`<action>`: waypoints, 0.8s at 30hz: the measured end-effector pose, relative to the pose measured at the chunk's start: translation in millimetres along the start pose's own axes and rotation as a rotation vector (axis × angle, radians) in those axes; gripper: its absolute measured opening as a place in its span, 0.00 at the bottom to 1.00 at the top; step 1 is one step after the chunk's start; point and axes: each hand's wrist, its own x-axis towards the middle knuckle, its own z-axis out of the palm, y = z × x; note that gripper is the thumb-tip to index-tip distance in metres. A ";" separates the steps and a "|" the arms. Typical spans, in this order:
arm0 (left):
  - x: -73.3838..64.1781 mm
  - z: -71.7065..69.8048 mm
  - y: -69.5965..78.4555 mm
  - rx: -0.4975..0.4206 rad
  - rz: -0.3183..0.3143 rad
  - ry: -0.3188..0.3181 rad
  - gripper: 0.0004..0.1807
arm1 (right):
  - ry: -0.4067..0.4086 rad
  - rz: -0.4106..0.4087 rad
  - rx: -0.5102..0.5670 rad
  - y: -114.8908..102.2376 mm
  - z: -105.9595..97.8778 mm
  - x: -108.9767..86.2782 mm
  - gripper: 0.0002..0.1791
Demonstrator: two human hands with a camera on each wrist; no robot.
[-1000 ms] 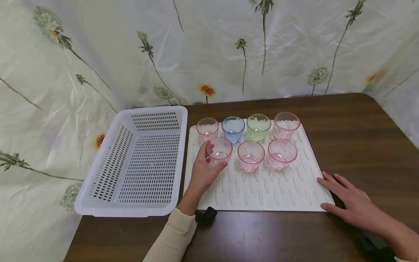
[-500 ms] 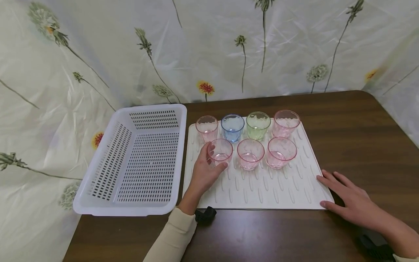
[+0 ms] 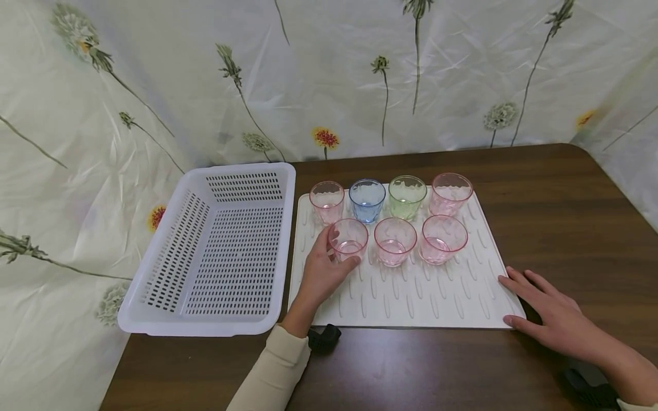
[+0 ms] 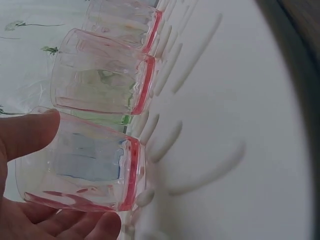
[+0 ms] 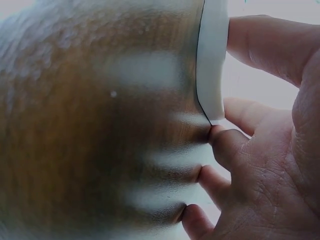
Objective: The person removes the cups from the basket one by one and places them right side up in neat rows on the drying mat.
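My left hand [image 3: 323, 271] grips a pink-rimmed glass [image 3: 348, 246] at the front left of the white ridged mat [image 3: 401, 311]. In the left wrist view the thumb lies on one side of this glass [image 4: 90, 162] and the fingers curl round the other. It stands upright, its base close to the mat surface. Beside it are two more pink glasses, a middle one [image 3: 394, 245] and a right one [image 3: 443, 242]. My right hand [image 3: 555, 319] rests at the mat's right edge, fingers spread; in the right wrist view the thumb touches the mat's side [image 5: 212, 65].
Behind stands a row with a pink glass [image 3: 327, 205], a blue glass [image 3: 367, 205], a green glass [image 3: 406, 201] and another pink glass [image 3: 450, 197]. A white perforated basket [image 3: 285, 245] sits left of the mat on the brown table [image 3: 555, 200]. A flowered curtain [image 3: 329, 74] hangs behind.
The glass in my left hand has shifted slightly toward the table's front, away from the pink glass behind and into line with the front row. My right hand stays at the mat's edge.
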 end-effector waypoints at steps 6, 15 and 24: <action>-3.9 -0.6 1.9 0.034 -0.018 0.015 0.50 | 0.011 -0.007 0.010 0.8 -0.5 -1.9 0.45; -19.5 1.3 22.1 0.185 0.201 0.275 0.48 | -0.004 0.014 -0.002 -1.0 -1.3 -3.1 0.46; -30.9 -6.1 48.3 0.367 0.443 0.386 0.35 | 0.018 -0.009 0.007 -1.3 0.1 1.1 0.46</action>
